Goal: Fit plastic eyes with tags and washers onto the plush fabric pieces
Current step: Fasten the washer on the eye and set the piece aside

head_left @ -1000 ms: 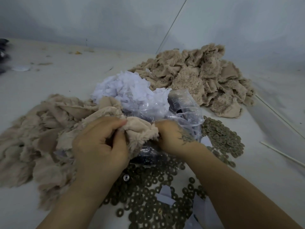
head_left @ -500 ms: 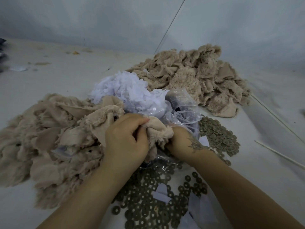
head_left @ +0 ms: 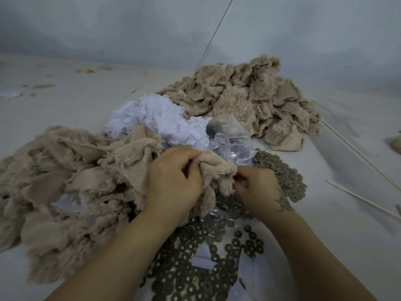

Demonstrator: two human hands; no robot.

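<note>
1. Many washers (head_left: 191,276) lie scattered at the tabletop's (head_left: 338,224) near edge; a careless reach could knock them off.
2. Left hand (head_left: 173,181) pinches the plush piece (head_left: 217,170) at mid-table; right hand (head_left: 258,187) grips its fringe. The eye is hidden, so it could seat crooked.
3. The tag pile (head_left: 156,118) lies farther back.

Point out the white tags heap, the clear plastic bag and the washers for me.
white tags heap (head_left: 158,118): head view, middle of the heap.
clear plastic bag (head_left: 230,140): head view, crumpled upper side.
washers (head_left: 191,276): head view, middle of the spread between the forearms.
</note>
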